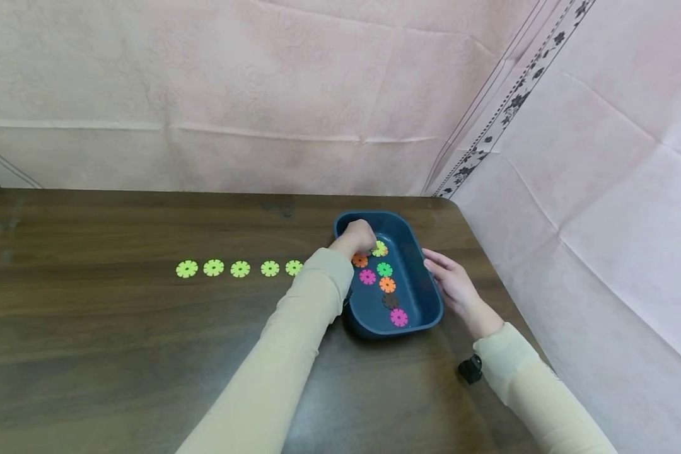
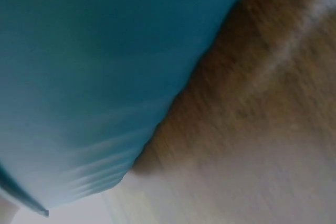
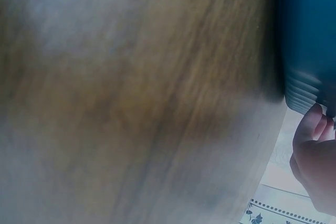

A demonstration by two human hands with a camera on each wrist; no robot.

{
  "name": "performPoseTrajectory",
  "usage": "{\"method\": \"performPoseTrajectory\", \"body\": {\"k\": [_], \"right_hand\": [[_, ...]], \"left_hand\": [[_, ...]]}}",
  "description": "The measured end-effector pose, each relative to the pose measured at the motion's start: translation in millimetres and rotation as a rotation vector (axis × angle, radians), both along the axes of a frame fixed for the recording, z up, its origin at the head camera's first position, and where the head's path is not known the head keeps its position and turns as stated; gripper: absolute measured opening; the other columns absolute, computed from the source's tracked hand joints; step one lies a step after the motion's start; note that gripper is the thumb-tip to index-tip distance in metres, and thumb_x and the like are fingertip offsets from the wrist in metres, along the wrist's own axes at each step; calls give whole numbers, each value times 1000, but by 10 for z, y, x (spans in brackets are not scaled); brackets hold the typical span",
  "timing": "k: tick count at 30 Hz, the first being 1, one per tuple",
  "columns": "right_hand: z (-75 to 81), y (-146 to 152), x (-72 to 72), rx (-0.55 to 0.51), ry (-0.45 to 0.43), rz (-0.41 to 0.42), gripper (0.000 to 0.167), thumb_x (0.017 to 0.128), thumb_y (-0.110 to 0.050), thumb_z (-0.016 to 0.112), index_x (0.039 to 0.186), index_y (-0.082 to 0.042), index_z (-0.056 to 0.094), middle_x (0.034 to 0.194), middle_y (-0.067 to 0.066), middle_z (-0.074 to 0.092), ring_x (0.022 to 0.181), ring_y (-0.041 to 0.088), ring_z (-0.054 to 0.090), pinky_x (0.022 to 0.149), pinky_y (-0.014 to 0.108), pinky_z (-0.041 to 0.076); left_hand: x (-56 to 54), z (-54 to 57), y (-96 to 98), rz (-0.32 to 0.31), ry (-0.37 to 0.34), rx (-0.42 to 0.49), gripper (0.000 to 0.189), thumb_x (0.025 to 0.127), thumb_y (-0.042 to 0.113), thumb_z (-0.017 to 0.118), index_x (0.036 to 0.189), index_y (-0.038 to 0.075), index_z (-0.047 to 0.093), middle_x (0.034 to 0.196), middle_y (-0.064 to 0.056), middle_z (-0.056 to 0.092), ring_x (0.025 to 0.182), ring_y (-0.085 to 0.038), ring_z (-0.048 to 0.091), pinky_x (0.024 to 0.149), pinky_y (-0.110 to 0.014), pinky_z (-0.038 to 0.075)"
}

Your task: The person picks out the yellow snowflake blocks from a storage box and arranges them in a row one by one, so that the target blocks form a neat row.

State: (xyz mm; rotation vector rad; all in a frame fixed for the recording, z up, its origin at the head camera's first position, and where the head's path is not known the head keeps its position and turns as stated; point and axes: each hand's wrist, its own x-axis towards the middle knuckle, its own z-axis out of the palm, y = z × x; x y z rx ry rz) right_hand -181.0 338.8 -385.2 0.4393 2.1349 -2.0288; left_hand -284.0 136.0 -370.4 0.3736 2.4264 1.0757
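Note:
A dark blue plastic basin [image 1: 422,302] stands on the wooden table. My left hand [image 1: 359,236] reaches over its left rim, and its fingertips are mostly hidden at a yellow-green flower-shaped disc [image 1: 379,248]. I cannot tell if they pinch a piece. Scattered on the basin floor are several more discs, among them a green disc [image 1: 384,270], a pink disc [image 1: 399,317], an orange disc [image 1: 387,285] and a dark brown disc [image 1: 390,301]. My right hand [image 1: 451,280] rests its fingers against the outside of the right rim. In the right wrist view, that hand [image 3: 317,166] shows beside the basin's ribbed wall.
Several yellow-green discs [image 1: 240,269] lie flat in a row on the table [image 1: 91,328], left of the basin. The last one sits beside my left sleeve [image 1: 295,340]. Pale patterned cloth [image 1: 215,94] hangs behind the table and along its right side.

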Motion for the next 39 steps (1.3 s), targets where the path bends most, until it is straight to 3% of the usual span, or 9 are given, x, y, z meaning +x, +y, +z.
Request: {"method": "performPoseTrajectory", "body": {"k": [4,8,17,25,33,39], "right_hand": [[-15,16,24,22,-8,6,55,96,-23,52,144,-5,33,93,-17,64,79,-1,60,70,14,51],[-34,32,55,42,-20,9,56,96,-25,52,145,-6,32,96,-18,62,83,-2,60,74,13,51],[-29,23,42,52,-11,16,56,95,-27,53,144,-7,34,96,-18,62,84,-1,60,74,14,52],[-17,7,58,73,-18,20,56,96,-27,53,144,-6,33,93,-17,63,80,-1,60,72,14,52],[10,-9,48,74,-23,28,56,96,-28,52,145,-8,34,93,-16,64,78,0,59,71,15,52],[37,-8,47,59,-11,31,56,96,-26,52,145,-7,33,92,-17,64,78,0,60,71,15,52]], "left_hand": [[-20,11,6,27,-64,128,16,92,8,55,77,3,59,71,-4,53,63,-14,57,74,-26,57],[-28,68,3,52,-141,260,15,91,5,55,102,-2,63,90,-8,58,68,-14,57,81,-31,57],[-135,280,-211,84,-230,419,22,90,4,59,109,-5,62,84,-6,56,68,-12,56,86,-32,55],[-241,416,-590,134,-281,466,28,91,3,57,117,-6,58,96,-12,59,72,-14,59,88,-31,54],[-292,550,-1091,184,-275,525,35,91,-1,55,124,-10,51,95,-11,57,63,-9,59,69,-19,56],[-281,602,-1444,203,-267,521,37,92,0,53,128,-10,47,98,-9,55,71,-10,61,69,-17,55]]}}
